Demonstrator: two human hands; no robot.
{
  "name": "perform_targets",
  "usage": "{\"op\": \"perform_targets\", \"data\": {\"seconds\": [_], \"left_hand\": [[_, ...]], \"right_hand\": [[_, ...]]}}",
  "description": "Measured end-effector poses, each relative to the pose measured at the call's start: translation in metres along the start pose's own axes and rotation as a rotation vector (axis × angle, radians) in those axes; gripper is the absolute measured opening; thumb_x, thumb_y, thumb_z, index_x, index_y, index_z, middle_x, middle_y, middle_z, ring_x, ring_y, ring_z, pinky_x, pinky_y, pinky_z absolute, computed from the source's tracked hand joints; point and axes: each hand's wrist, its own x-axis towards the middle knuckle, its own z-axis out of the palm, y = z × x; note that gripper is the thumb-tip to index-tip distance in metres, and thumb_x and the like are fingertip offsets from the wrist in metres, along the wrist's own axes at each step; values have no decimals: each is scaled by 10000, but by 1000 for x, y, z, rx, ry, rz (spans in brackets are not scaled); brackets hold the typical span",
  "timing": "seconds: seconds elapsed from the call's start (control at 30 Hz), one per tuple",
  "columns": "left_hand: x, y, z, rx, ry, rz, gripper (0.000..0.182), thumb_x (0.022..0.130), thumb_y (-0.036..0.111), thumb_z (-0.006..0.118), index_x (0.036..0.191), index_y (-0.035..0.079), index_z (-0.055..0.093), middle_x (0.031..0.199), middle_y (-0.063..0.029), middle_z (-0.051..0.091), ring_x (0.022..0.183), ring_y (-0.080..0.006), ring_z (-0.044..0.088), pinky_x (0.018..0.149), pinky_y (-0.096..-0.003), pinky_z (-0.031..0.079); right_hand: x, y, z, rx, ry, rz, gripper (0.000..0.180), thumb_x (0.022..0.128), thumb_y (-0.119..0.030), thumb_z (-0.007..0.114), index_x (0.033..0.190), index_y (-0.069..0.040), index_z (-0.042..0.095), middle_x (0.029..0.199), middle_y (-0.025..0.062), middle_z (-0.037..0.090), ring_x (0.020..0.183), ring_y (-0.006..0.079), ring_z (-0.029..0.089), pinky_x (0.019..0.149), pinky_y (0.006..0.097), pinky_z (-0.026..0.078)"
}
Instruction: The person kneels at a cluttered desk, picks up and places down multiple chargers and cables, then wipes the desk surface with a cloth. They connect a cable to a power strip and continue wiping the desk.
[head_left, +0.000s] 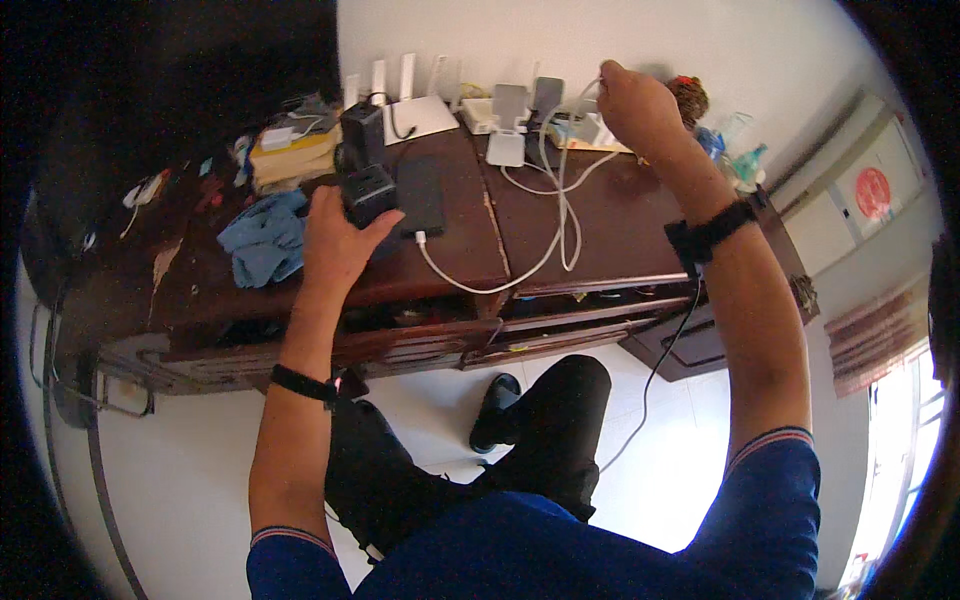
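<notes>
My left hand (335, 236) grips a small black box-shaped device (370, 193) between thumb and fingers, over the dark wooden cabinet top (465, 225). Just right of it lies a dark phone-like slab (421, 191), with the plug of a white cable (480, 290) at its near end. Loops of that cable trail across the wood toward my raised right hand (641, 109), whose fingers pinch a white cord near the wall. Between the hands, a white folding stand (507, 146) stands at the back. Behind the held device is another black block (362, 133) with a short black cord.
A white router (424, 118) with upright antennas stands against the wall. Books (292, 161) and a crumpled blue cloth (264, 238) lie on the left. Drawers (570, 322) stick out along the front edge. At the far right stands a teal bottle (748, 163). A black cord (664, 364) hangs from my right wrist strap.
</notes>
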Motion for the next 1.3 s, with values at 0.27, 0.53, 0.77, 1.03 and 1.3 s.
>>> {"op": "perform_targets", "data": {"seconds": [0.27,0.53,0.77,1.03,1.3], "left_hand": [[-10,-6,1,117,-10,42,531,734,366,925,1029,10,665,1020,-176,615,980,-411,621,829,-499,519],[-24,-17,-1,163,17,136,581,721,389,932,1067,6,664,1049,-183,620,999,-414,621,843,-484,531],[-36,-25,-22,102,-80,-37,532,773,346,909,1114,16,668,1059,-134,627,935,-298,620,833,-413,529],[-34,-31,-27,-66,-177,-144,440,834,283,866,1143,35,674,1033,-101,632,894,-262,617,807,-383,522],[-35,-35,-31,-108,-123,-24,330,899,231,824,1139,51,689,939,-57,626,801,-163,572,740,-320,492]], "right_hand": [[-63,67,78,-216,-678,77,270,926,-222,617,1016,-36,791,1104,188,770,1017,354,756,845,490,608],[-101,17,158,235,-546,176,264,898,-120,622,1127,4,668,1042,258,727,1027,475,683,911,514,556],[-77,-64,59,696,-213,249,371,935,-193,689,1252,-24,595,1000,228,716,987,439,694,884,479,558],[-49,-231,3,963,-157,-232,830,824,-445,835,1387,60,493,1204,367,625,1119,509,642,972,518,547],[-45,-268,23,946,-195,-33,670,821,-358,832,1271,50,549,1083,319,691,1010,487,691,868,507,585]]}}
